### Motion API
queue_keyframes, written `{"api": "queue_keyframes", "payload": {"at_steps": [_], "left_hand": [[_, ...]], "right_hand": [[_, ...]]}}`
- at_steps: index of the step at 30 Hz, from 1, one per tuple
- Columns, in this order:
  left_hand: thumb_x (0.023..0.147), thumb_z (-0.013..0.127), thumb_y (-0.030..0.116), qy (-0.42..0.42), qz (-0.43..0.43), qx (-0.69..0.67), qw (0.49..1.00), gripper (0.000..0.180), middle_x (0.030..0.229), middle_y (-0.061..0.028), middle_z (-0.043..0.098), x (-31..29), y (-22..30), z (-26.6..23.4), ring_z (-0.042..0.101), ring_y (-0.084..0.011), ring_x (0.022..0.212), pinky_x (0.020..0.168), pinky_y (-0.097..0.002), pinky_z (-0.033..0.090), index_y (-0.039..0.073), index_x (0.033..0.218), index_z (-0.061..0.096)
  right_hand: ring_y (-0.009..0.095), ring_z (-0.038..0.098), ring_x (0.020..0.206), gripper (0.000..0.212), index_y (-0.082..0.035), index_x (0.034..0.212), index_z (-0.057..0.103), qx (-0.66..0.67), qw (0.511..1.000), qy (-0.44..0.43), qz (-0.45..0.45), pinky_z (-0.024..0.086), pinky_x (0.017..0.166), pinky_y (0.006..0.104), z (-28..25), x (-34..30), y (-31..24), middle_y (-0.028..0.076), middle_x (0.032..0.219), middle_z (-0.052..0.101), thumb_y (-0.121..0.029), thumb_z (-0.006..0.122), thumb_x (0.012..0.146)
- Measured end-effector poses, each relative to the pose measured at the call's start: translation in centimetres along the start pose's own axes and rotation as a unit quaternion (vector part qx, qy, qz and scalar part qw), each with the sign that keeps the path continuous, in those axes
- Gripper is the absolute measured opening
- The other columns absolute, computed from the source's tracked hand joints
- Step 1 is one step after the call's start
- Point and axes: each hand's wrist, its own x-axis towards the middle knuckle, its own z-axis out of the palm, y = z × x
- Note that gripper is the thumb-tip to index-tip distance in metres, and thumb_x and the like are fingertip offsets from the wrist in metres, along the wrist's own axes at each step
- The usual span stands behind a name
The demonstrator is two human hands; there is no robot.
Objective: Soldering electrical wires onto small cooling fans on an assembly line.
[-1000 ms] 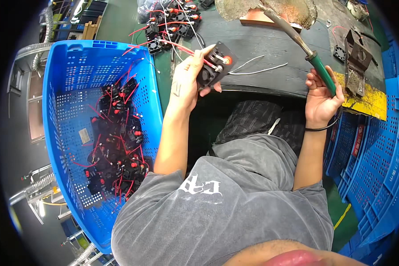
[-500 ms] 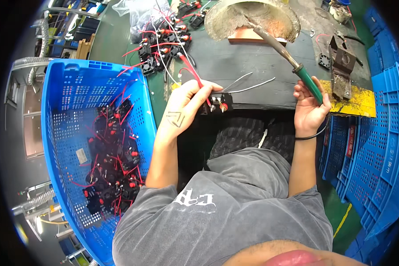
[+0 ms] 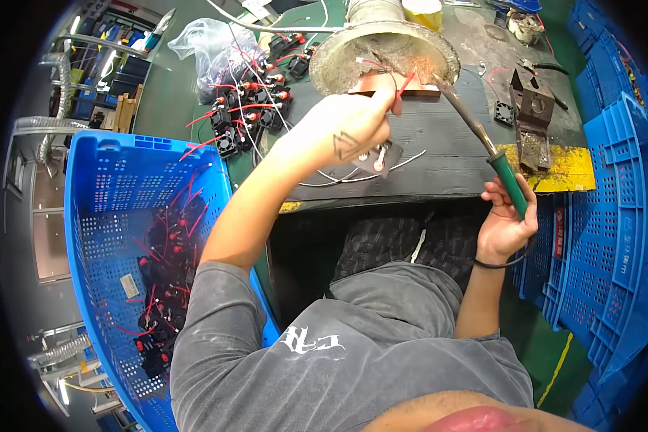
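Over the dark bench (image 3: 439,162), left hand (image 3: 360,128) pinching red wire (image 3: 407,83) near funnel-shaped hood (image 3: 325,66), black panel (image 3: 391,157) just below, right hand (image 3: 507,229) gripping green-handled soldering iron (image 3: 510,186)

A dark-topped bench (image 3: 446,155) spans the upper middle of the frame (its front corner at right is yellow). Black fan units (image 3: 271,117) with red wires crowd the upper left; a reddish block (image 3: 426,90) lies top centre; a small fan (image 3: 504,112) and brown metal stand (image 3: 534,114) sit upper right.
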Motion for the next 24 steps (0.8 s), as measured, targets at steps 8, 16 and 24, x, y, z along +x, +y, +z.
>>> {"api": "queue_keyframes", "payload": {"at_steps": [8,16,24], "left_hand": [[0.089,0.051,0.027,0.127,-0.037,0.164,0.978,0.025,0.072,-0.0196,0.062,5.2,-4.9,3.6,0.062,-0.0383,0.07,0.062,-0.0462,0.049,0.004,0.098,0.045],[0.088,0.052,0.025,0.183,0.005,0.168,0.969,0.025,0.069,-0.0192,0.061,8.5,-9.4,6.7,0.062,-0.0377,0.067,0.06,-0.0461,0.049,0.003,0.097,0.045],[0.086,0.056,0.022,0.263,-0.044,0.095,0.959,0.029,0.066,-0.018,0.058,8.4,-7.1,9.1,0.06,-0.0364,0.064,0.059,-0.0441,0.052,-0.003,0.098,0.046]], "right_hand": [[0.029,0.067,0.078,0.051,0.005,0.116,0.054,-0.009,1.0,0.02,-0.017,0.054,0.066,0.0334,-1.9,-1.1,-2.2,0.024,0.095,0.066,-0.034,0.032,0.091],[0.028,0.067,0.078,0.051,0.005,0.116,0.054,-0.001,1.0,0.026,-0.015,0.054,0.066,0.0335,-2.3,-1.2,-3.2,0.024,0.095,0.066,-0.034,0.032,0.092],[0.028,0.067,0.078,0.052,0.004,0.117,0.054,0.012,1.0,0.021,-0.015,0.053,0.065,0.034,-3.0,-1.3,-3.6,0.024,0.096,0.066,-0.036,0.033,0.092]]}}
